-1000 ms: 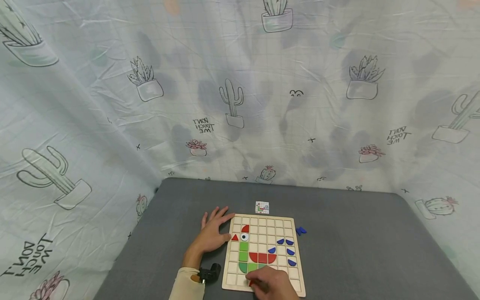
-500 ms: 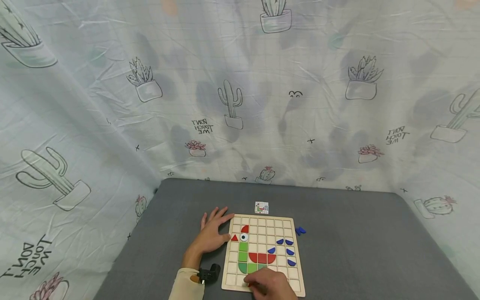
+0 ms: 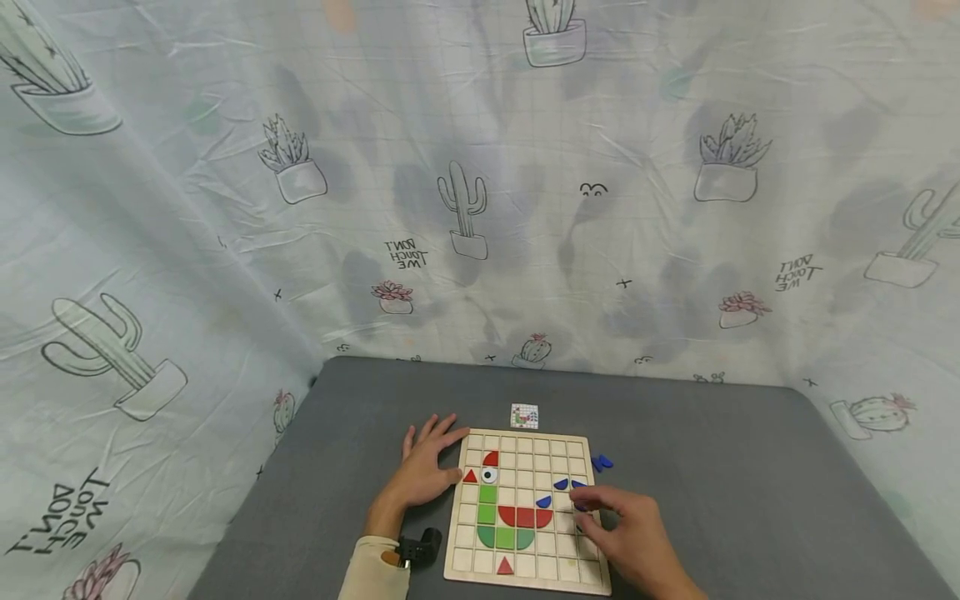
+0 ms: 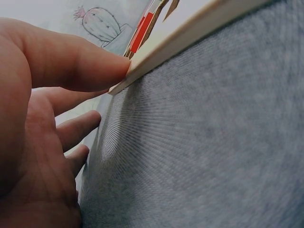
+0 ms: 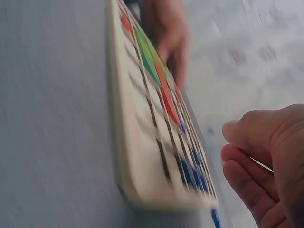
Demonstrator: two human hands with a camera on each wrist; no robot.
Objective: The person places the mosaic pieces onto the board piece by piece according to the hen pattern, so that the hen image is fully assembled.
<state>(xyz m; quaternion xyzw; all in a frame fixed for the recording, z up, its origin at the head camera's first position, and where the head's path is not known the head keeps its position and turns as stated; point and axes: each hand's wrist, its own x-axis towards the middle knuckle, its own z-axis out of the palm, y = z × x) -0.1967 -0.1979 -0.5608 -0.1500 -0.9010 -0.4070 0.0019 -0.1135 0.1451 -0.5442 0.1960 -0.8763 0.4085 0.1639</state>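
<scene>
A wooden grid board (image 3: 534, 459) lies on the grey table, carrying coloured shape tiles. My left hand (image 3: 422, 473) rests at its left side with the fingers spread; the thumb (image 4: 90, 66) touches the rim. Over the board's right columns hovers my right hand (image 3: 628, 533), thumb and fingertips apart with nothing between them; it partly hides the blue tiles (image 3: 561, 484) there. A red triangle (image 3: 505, 567) sits in the bottom row. Above it are green tiles (image 3: 506, 538), a red row (image 3: 526, 517) and a white eye tile (image 3: 489, 475).
Behind the board lies a small printed card (image 3: 524, 416). Several loose blue pieces (image 3: 602, 462) lie just off its right edge. A cactus-print curtain (image 3: 525, 208) surrounds the table (image 3: 712, 467) at the back and sides.
My right hand has let go of the red triangle in the bottom row and moved up and right over the blue tiles. My left hand stays in place.
</scene>
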